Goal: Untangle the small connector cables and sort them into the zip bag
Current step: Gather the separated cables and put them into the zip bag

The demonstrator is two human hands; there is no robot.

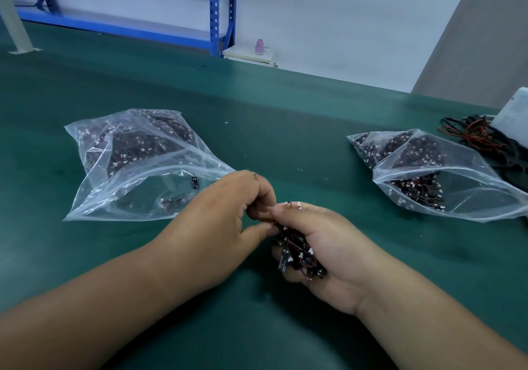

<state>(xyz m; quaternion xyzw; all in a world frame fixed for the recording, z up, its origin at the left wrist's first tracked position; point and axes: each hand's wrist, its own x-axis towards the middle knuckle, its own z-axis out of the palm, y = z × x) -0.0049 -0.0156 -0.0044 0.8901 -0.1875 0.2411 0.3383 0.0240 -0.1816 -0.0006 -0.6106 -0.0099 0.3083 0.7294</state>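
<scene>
On my feed the right hand lies palm up over the green counter, its fingers curled round a tangled clump of connector cables, black and red leads with white plugs; the left hand pinches a strand atop that clump. I judge the job well under way but unfinished: the left zip bag and right zip bag lie open-mouthed, each holding many cables, and longer loose wires wait far right. The white packet beside them carries print too blurred to read
</scene>
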